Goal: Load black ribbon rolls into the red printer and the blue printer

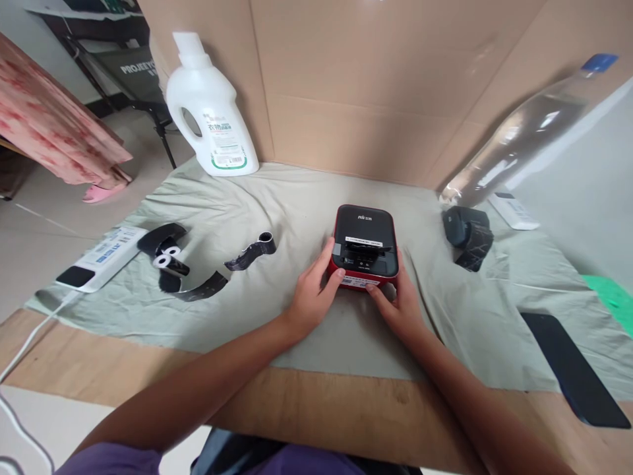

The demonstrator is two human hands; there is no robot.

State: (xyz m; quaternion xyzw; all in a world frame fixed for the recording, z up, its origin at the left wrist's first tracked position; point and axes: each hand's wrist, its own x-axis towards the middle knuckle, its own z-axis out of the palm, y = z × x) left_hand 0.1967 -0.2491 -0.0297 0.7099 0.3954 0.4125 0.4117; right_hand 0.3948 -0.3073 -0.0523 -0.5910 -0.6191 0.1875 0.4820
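Note:
A small black and red box-shaped device (364, 227), which looks like a label printer, rests on the light cloth near the centre. My left hand (314, 290) grips its left side, thumb at the front left corner. Around the right side is my right hand (401, 302), its thumb on the front face by the white labels. A dark strip shows at the slot on the device's top. Left of my hands, a small black roll (266, 241) trails a strip, and more rolls with white cores (171, 258) lie with curled black strips.
A white detergent bottle (212, 112) stands back left against cardboard (336, 86). Further left lies a white power strip (106, 257) with a cable. On the right are a black roll (467, 231), a clear bottle (524, 142) and a dark phone-like slab (576, 369). A person's pink garment (54, 119) shows far left.

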